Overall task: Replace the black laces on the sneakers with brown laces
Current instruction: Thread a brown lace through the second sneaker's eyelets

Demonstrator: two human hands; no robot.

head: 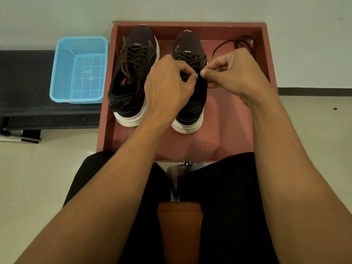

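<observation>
Forearms nearest the lens in the head view, both bare, stretched away over a black-clad lap. Beyond them, left grip (167, 83) and right grip (236, 72), fingers curled, thumb and forefinger of each pinching the brown lace (187, 60). Short taut stretch of lace bridging the gap between the two grips, running side to side. Crosswise, that is, to the long axis of the sneaker being laced (190, 111), which sits directly beneath both grips with its toe pointing away from the body. Lower crossings already brown, showing just beyond the grips. Neither grip nearer than the other, with the lace held at the midline over the top of the tongue.

Judged from this: threading or tying at the upper eyelets, task close to done. Next pull probably outward, each grip to its own side along the lace's line, with risk of a skewed knot from uneven slack.

Left of the left grip, apart from the held lace: finished sneaker (133, 103), brown lacing loose on top. Beyond the right grip: black laces (236, 42), heaped in the far corner of the red tray (228, 121). Farther left: blue basket (80, 69) on a dark table (24, 82).
</observation>
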